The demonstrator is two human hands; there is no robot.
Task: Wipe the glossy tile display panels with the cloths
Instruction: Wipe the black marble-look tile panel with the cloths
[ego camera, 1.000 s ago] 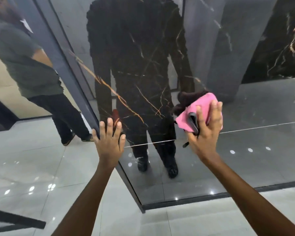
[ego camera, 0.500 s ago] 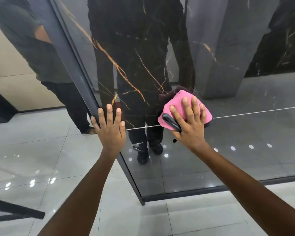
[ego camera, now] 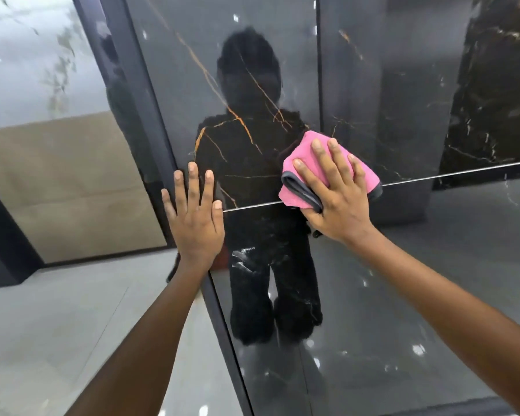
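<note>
The right hand [ego camera: 339,193], fingers spread flat, presses the pink cloth [ego camera: 321,166] against the black glossy panel [ego camera: 252,145], the cloth now sitting just above the horizontal seam [ego camera: 451,172] after sliding up and leftward from half a second ago. The left hand [ego camera: 194,217], fingers straight and holding nothing, stays braced on the panel beside its left edge frame [ego camera: 150,121]. White smears [ego camera: 242,261] below the seam likely still need a pass.

Left hand [ego camera: 196,223]: bare, no glove, ring or watch visible.
Right hand [ego camera: 338,202]: bare, no glove or ring visible.
Forearms: both uncovered to the frame edge; no sleeve, cuff or band in view.
</note>
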